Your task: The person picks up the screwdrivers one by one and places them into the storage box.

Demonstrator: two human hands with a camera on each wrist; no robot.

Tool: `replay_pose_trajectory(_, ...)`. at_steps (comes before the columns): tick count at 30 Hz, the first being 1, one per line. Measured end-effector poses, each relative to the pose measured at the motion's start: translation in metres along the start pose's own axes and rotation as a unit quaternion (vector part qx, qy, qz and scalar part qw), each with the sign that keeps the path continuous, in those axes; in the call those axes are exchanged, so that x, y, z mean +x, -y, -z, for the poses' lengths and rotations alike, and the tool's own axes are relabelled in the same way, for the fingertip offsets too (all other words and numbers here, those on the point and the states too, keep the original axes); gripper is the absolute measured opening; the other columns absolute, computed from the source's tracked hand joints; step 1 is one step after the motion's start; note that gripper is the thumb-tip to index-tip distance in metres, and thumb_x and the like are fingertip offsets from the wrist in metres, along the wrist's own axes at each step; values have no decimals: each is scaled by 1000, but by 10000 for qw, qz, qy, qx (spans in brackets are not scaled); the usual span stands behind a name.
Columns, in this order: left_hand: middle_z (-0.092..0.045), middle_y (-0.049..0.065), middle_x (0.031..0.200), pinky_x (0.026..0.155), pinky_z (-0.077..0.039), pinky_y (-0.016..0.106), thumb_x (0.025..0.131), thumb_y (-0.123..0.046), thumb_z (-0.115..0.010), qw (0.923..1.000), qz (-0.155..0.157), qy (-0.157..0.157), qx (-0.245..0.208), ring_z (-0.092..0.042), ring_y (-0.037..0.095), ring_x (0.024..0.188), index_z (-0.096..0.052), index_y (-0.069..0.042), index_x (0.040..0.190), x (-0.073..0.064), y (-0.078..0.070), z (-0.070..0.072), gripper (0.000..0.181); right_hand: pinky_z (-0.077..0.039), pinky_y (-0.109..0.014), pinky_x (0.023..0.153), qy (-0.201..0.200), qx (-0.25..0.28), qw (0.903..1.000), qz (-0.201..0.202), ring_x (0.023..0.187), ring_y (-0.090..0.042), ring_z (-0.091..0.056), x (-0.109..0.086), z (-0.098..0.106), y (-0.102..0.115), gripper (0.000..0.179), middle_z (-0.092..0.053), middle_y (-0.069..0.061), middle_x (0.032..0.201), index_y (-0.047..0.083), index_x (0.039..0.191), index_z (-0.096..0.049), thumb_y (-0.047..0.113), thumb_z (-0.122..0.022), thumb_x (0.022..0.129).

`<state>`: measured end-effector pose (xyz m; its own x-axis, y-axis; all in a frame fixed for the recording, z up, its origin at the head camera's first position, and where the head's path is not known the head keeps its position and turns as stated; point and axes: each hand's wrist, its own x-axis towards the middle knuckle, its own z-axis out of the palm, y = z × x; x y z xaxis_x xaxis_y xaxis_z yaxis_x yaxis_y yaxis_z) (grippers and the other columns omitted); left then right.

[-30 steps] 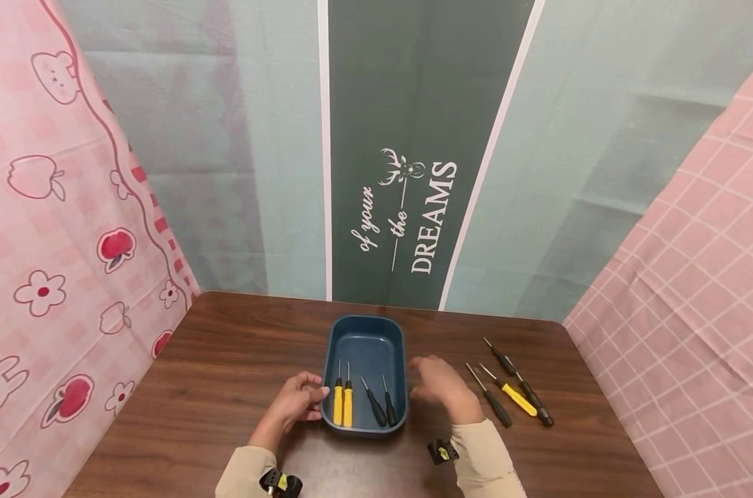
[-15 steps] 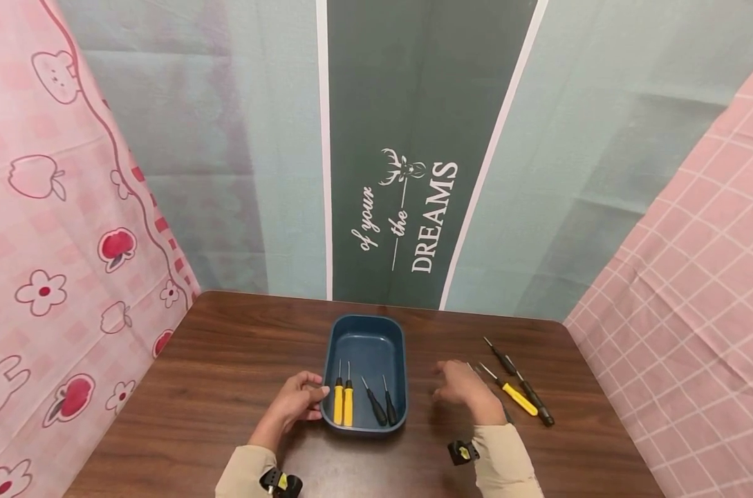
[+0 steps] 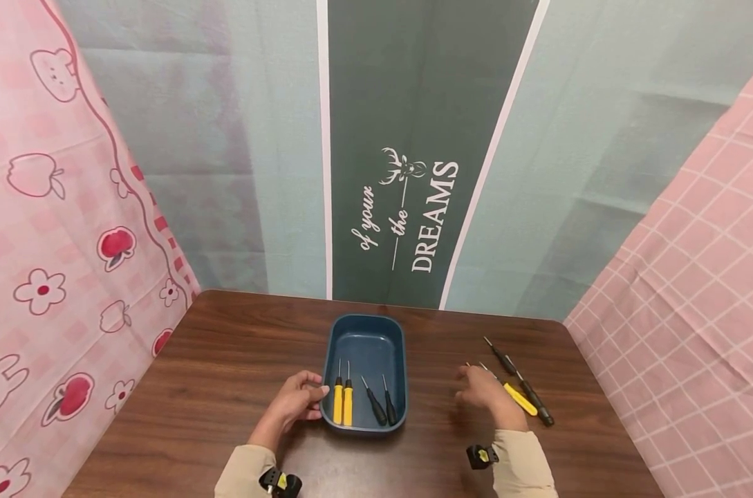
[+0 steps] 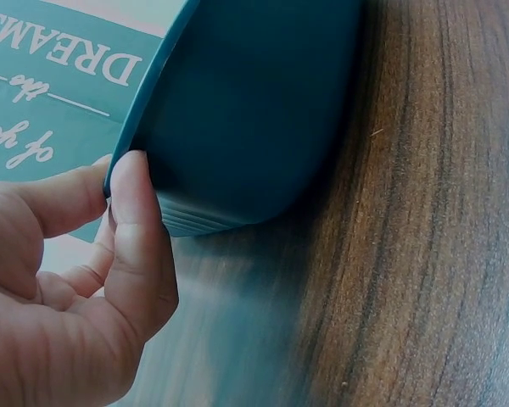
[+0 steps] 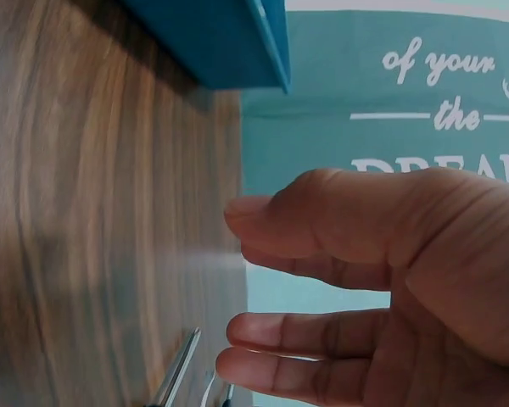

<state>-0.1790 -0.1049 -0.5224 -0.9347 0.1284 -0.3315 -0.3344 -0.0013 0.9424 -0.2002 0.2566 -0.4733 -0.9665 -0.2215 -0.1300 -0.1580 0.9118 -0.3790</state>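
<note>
My left hand [image 3: 295, 400] pinches the left rim of a blue rectangular tray [image 3: 366, 346]; the left wrist view shows thumb and finger on the tray's edge [image 4: 157, 72]. Inside lie two yellow-handled screwdrivers [image 3: 343, 401] side by side and two black-handled ones [image 3: 382, 408]. My right hand [image 3: 483, 391] hovers above the table right of the tray, fingers loosely extended and holding nothing. It partly covers a group of screwdrivers: a yellow-handled one [image 3: 521, 400], a long black one [image 3: 538, 404] and another dark one [image 3: 499, 355]. A metal shaft [image 5: 180, 365] shows below the fingers in the right wrist view.
The dark wood table [image 3: 239, 360] has its far edge against a green and grey-blue backdrop [image 3: 388, 104] with white lettering. Pink patterned cloths hang at left [image 3: 71, 207] and right [image 3: 693, 277]. A black wrist mount [image 3: 482, 456] sits on each sleeve.
My right hand has moved away from the tray's right side toward the screwdrivers at right, covering the black-handled one nearest it. The left hand, tray and its contents have not moved.
</note>
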Motion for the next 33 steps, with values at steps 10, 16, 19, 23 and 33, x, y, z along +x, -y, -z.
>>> replay_pose_trajectory(10, -48, 10, 76, 52, -53, 30, 88, -7, -63, 10000, -13, 29, -13, -50, 18, 61, -43, 8, 112, 1, 1, 0, 35, -47, -50, 73, -177, -152, 9997, 32, 90, -38, -56, -7, 2, -24, 29, -60, -17, 94, -1, 99, -65, 2, -73, 71)
replay_pose_trajectory(16, -48, 10, 75, 51, -53, 29, 87, -6, -63, 10000, -44, 40, -67, -49, 17, 60, -43, 8, 111, 2, 2, -1, 34, -48, -47, 69, -296, -199, 9994, -10, 82, -30, -57, -10, 0, -40, 28, -61, -14, 89, 1, 98, -66, 2, -73, 70)
replay_pose_trajectory(19, -48, 10, 76, 52, -53, 29, 87, -6, -62, 10000, -47, 40, -74, -50, 17, 60, -43, 8, 112, 2, 2, 0, 34, -48, -46, 67, -290, -36, 9995, -81, 79, -28, -57, -10, -1, -47, 28, -62, -14, 89, 1, 98, -66, 0, -72, 71)
replay_pose_trajectory(23, -48, 10, 76, 52, -53, 30, 88, -6, -62, 10000, -24, 26, -30, -50, 18, 61, -43, 8, 113, 2, 2, 0, 35, -48, -42, 62, -181, 221, 9989, -372, 74, -24, -56, -10, -1, -55, 29, -63, -13, 90, 2, 98, -66, -1, -71, 69)
replay_pose_trajectory(33, -49, 10, 77, 53, -53, 31, 88, -7, -62, 10000, 28, 16, 23, -50, 18, 62, -43, 9, 114, 0, 1, 1, 36, -44, -34, 54, -124, 633, 9926, -1025, 64, -21, -49, -13, 3, -71, 22, -55, -4, 70, 2, 79, -62, 4, -75, 62)
